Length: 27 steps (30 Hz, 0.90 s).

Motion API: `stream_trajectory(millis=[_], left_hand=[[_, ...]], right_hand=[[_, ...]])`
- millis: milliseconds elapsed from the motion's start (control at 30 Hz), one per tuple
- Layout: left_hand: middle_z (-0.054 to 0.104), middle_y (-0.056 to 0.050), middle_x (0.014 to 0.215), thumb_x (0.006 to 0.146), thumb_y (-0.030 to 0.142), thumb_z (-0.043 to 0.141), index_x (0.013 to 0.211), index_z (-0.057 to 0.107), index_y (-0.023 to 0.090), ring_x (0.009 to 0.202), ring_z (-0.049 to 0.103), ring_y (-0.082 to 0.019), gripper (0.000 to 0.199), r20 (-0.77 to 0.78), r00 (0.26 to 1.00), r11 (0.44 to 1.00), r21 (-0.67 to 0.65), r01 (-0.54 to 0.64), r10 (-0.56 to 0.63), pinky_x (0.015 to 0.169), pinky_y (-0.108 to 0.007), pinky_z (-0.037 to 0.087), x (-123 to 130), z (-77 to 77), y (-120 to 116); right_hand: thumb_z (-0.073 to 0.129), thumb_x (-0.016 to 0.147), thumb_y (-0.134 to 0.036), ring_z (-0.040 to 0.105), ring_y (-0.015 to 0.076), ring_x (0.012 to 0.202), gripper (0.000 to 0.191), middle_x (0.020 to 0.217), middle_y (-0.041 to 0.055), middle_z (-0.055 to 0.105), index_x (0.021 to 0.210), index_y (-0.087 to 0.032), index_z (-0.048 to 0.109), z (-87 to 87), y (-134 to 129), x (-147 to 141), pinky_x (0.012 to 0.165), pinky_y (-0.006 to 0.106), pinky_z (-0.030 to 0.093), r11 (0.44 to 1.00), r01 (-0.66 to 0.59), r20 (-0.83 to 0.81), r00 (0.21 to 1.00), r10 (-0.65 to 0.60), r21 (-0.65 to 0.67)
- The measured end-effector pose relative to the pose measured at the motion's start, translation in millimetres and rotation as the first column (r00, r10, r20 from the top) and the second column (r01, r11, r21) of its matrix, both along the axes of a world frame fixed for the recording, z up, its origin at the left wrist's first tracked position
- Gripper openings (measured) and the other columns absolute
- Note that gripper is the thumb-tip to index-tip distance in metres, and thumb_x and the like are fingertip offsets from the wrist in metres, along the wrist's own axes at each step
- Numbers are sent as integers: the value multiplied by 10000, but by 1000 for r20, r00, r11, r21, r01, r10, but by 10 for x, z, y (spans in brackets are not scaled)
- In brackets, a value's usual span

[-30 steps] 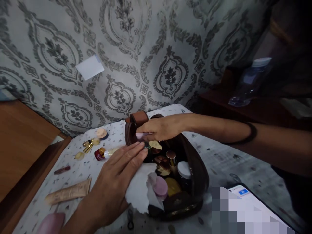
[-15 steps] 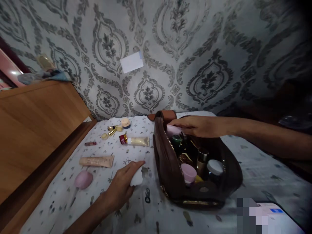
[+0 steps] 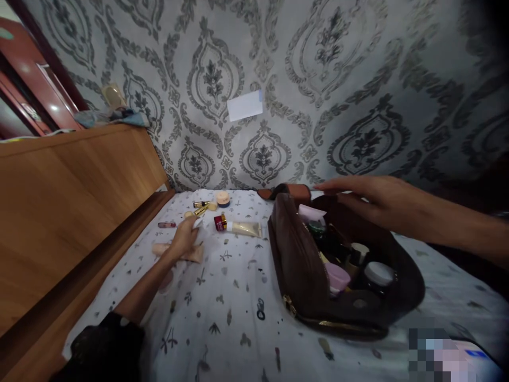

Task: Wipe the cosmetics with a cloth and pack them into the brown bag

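My left hand (image 3: 183, 237) is over the beige tube (image 3: 194, 253) on the sheet. Its fingers are closed on a small white piece (image 3: 198, 224), partly hidden and blurred. The makeup sponge (image 3: 166, 281) lies behind my left forearm, mostly covered. My right hand (image 3: 369, 195) hovers above the far rim of the brown toiletry bag (image 3: 292, 260), fingers stretched out, holding nothing. The bag is unzipped. Inside it are a pale pink item (image 3: 312, 213), a pink jar (image 3: 338, 277), a jar with a grey-white lid (image 3: 379, 274) and a bottle with a light cap (image 3: 359, 253).
Between the wooden board (image 3: 87, 185) and the bag lie a cream tube (image 3: 246, 228), a red jar (image 3: 219, 223), a round compact (image 3: 223, 199), gold lipsticks (image 3: 201, 208) and a small lip tube (image 3: 166, 225). A phone (image 3: 473, 355) is at the lower right.
My left hand has moved away and left, over the beige tube, with the white piece. My right hand has let go of the pale pink item and risen from the bag. The view has shifted left.
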<state>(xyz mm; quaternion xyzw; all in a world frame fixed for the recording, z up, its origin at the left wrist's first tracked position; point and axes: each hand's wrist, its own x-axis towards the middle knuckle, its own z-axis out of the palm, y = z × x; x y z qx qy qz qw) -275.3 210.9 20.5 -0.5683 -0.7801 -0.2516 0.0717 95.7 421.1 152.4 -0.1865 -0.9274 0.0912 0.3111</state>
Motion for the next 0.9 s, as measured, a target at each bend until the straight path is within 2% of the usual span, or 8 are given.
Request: stream_trajectory(millis=[100,167,300,400,533,600,700,900], left_hand=[[647,-123,1057,806,56,467,1077,616,140,1032,618,-270,321,-37,999,999,-41,-25,23,947,-428,499,-17,-98,-23],[621,-127,1112,804,68,516,1136,596,151,1059,606,-276,352,-60,998,997,-81,-7,2,953,-433,495,116,-228,-134],[574,-138,1253,817,70,558,1252,534,183,1182,550,-290,450,-103,991,987,-141,74,-89,1014,-466,460,433,-499,-429],[561,-146,1323,847,88,565,1306,500,194,1232,532,-292,476,-131,980,979,-156,129,-150,1062,-494,434,537,-635,-570],[566,-158,1350,888,192,596,1330,500,182,1242,539,-307,452,-167,969,978,-125,165,-185,1078,-507,438,541,-717,-614],[575,-166,1336,928,272,569,1325,512,172,1244,541,-311,413,-179,966,981,-89,175,-188,1082,-511,439,532,-727,-611],[594,-162,1305,979,323,488,1301,543,176,1244,546,-302,359,-185,962,980,-31,198,-201,1084,-510,443,507,-736,-610],[608,-152,1257,951,225,506,1235,587,176,1199,566,-295,300,-172,949,962,30,272,-263,1049,-513,478,429,-813,-624]], right_hand=[[350,1014,-482,683,112,684,437,917,36,757,1151,-247,691,-40,-413,127,581,251,488,993,-52,-68,996,60,111],[404,1016,-385,701,116,811,327,1045,34,739,1201,-297,659,-157,-719,178,676,255,528,985,-76,-143,985,98,152],[447,980,-194,691,130,991,353,1094,51,724,1282,-298,598,-496,-1313,122,822,224,570,944,-294,-162,934,318,151],[478,942,-115,706,132,948,372,1059,48,730,1247,-283,609,-787,-1662,-57,773,208,593,899,-437,-105,895,433,-18],[443,967,-137,706,155,924,303,1018,71,732,1159,-222,661,-1223,-1927,-350,789,260,588,855,-424,-103,905,413,-299],[443,977,-184,699,171,930,283,1028,86,730,1142,-198,674,-1404,-1994,-490,817,298,575,810,-400,-65,908,414,-430],[457,964,-224,687,187,911,275,1015,86,736,1095,-182,694,-1573,-2055,-687,825,325,545,743,-332,-36,923,384,-581],[473,913,-255,615,139,689,267,802,49,704,961,-149,714,-1804,-2084,-920,633,240,475,579,-246,-127,963,238,-777]])
